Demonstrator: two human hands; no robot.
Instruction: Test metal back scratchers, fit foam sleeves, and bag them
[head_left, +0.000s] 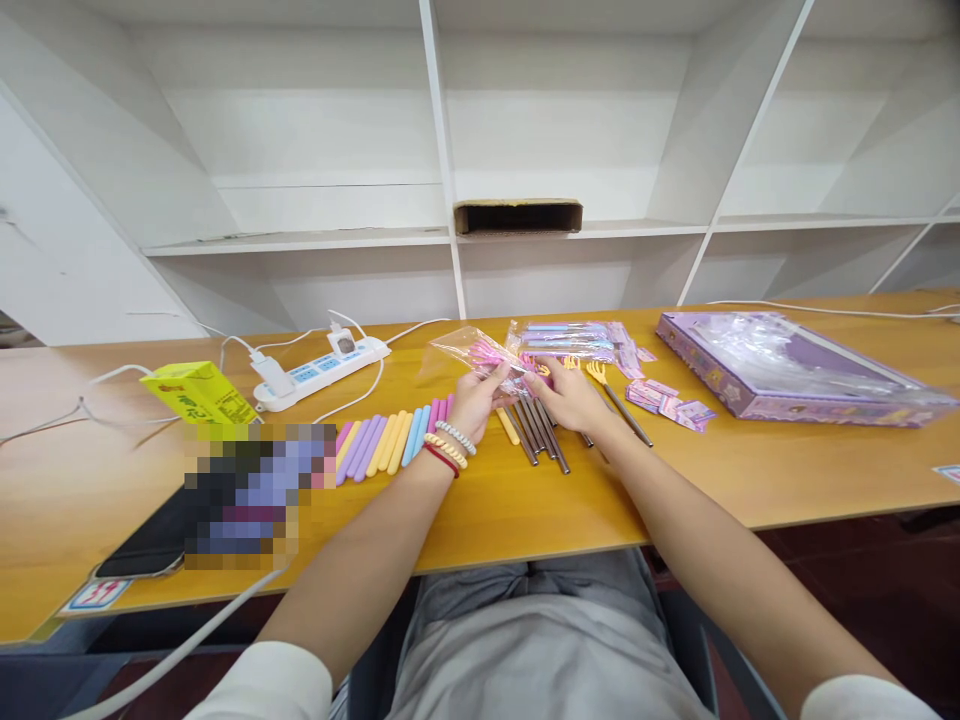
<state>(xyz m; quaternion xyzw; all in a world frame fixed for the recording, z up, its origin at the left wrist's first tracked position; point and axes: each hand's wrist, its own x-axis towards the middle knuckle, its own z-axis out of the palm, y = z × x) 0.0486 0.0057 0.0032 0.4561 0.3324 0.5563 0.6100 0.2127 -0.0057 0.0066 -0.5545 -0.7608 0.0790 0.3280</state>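
My left hand (478,402) and my right hand (568,395) meet above the table, both closed on a clear plastic bag (457,350) with a pink claw-shaped piece (486,352) showing in it. Under and between the hands lie several dark metal rods (551,440) and a yellow stick (508,427). Just right of my right hand rests a rod with a yellow claw head (598,372). Left of my left hand, purple, yellow, blue and pink sticks (385,443) lie in a row. Behind the hands are filled clear packets (570,340).
A purple box with clear plastic (739,400) sits at the right, near small purple cards (670,403). At the left are a power strip (322,373) with cables, a yellow-green carton (199,393) and a dark phone (142,540). White shelves behind hold a cardboard box (517,217).
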